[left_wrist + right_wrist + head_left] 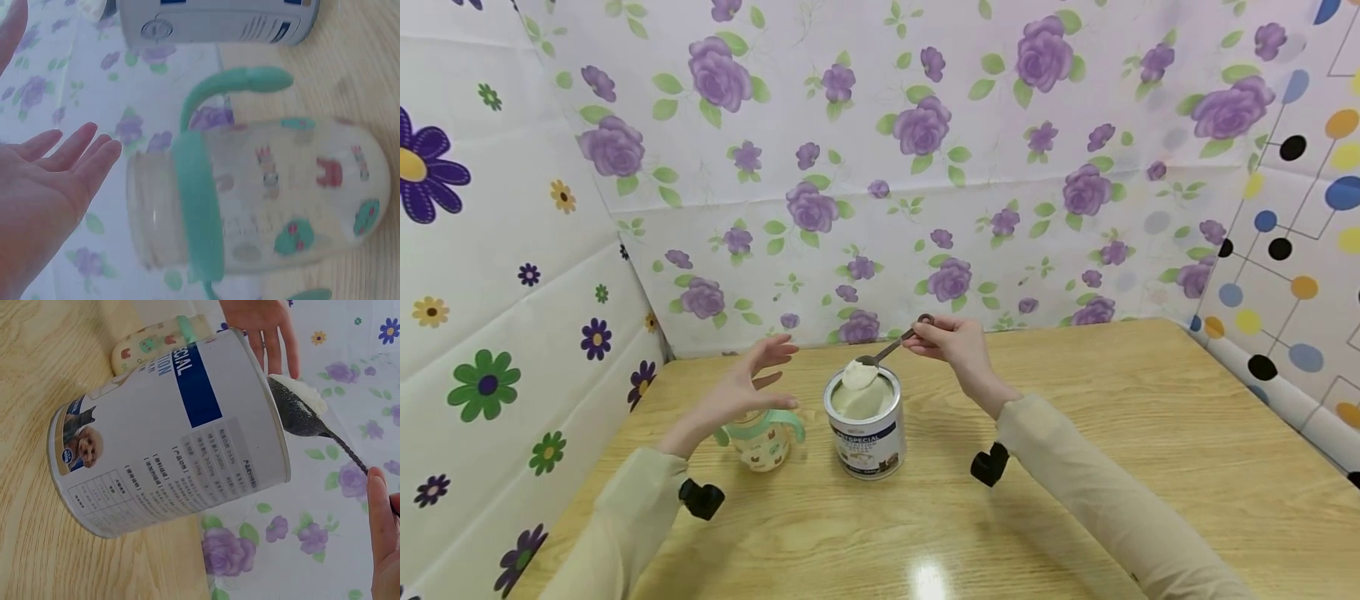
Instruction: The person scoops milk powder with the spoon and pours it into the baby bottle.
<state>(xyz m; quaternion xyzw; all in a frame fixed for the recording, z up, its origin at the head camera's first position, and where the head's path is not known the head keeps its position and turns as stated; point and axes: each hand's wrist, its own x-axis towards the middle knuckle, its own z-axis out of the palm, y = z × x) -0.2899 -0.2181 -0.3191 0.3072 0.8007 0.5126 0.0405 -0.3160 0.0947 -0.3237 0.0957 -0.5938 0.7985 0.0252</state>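
My right hand [957, 350] pinches the handle of a dark spoon [892, 347]. The spoon's bowl carries a heap of pale powder [301, 395] at the mouth of an open can [162, 431]. More powder of the same cream colour lies inside the can, which stands upright. To its left is a baby bottle [281, 194] with a green collar and two green handles, its clear neck uncapped. My left hand [748, 387] hovers by the bottle's top with fingers spread, holding nothing. In the left wrist view that hand [47, 187] is apart from the bottle's neck.
Both containers stand on a wood-grain table [1075, 433]. A cloth with purple roses [880, 167] hangs along the back edge. Patterned sheets hang at the left [490, 292] and right [1292, 217]. Each wrist bears a small black device, one of them at the right cuff [989, 465].
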